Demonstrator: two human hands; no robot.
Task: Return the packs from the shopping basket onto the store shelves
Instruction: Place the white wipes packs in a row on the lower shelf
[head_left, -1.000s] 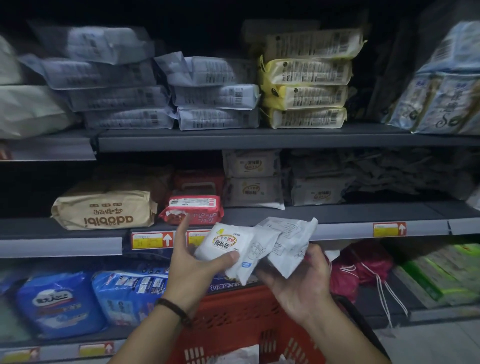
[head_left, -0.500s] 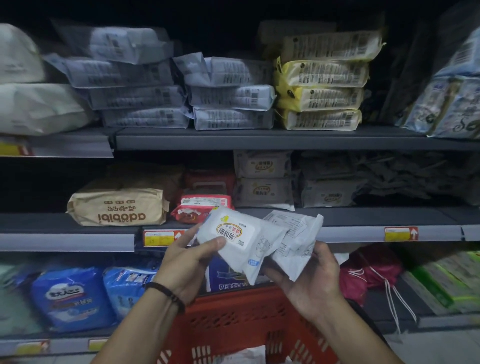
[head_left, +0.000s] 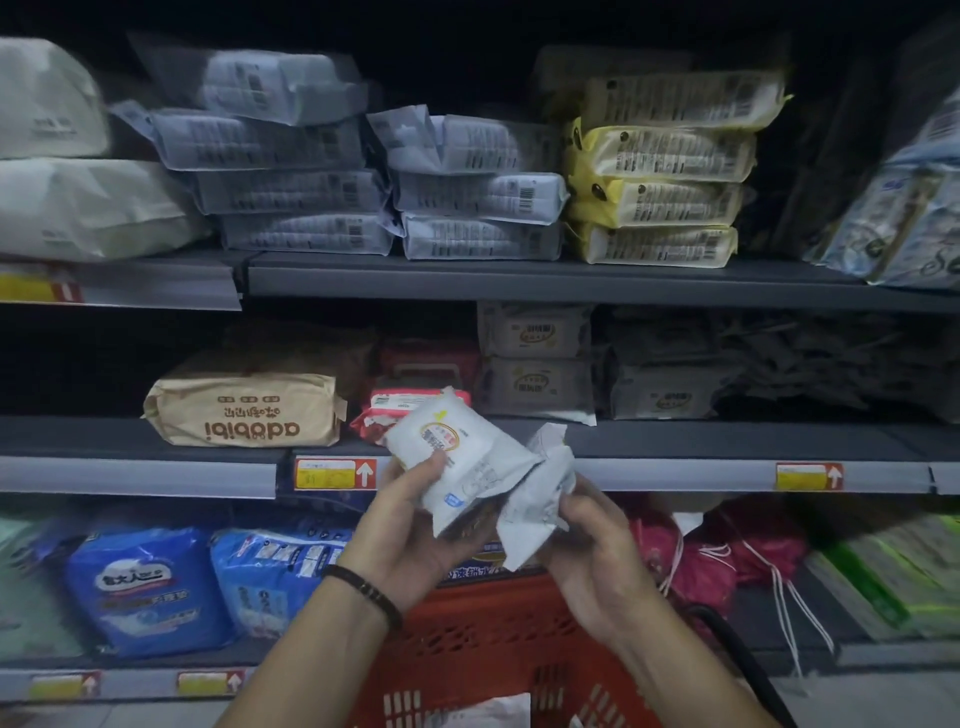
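Being gripped in the left hand (head_left: 415, 525), long axis upward, a white soft-plastic pack with an oval yellow label (head_left: 457, 457) is held against a crumpled white pack (head_left: 540, 499) clutched by the right hand (head_left: 597, 561), just below-left of the matching stack (head_left: 535, 364) on the middle shelf (head_left: 675, 441).

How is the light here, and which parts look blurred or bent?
Head view: dim light, near black above the top shelf; the labelled white pack in the left hand and crumpled pack in the right hand are lit best; the green packs blur; shelf edges bend.
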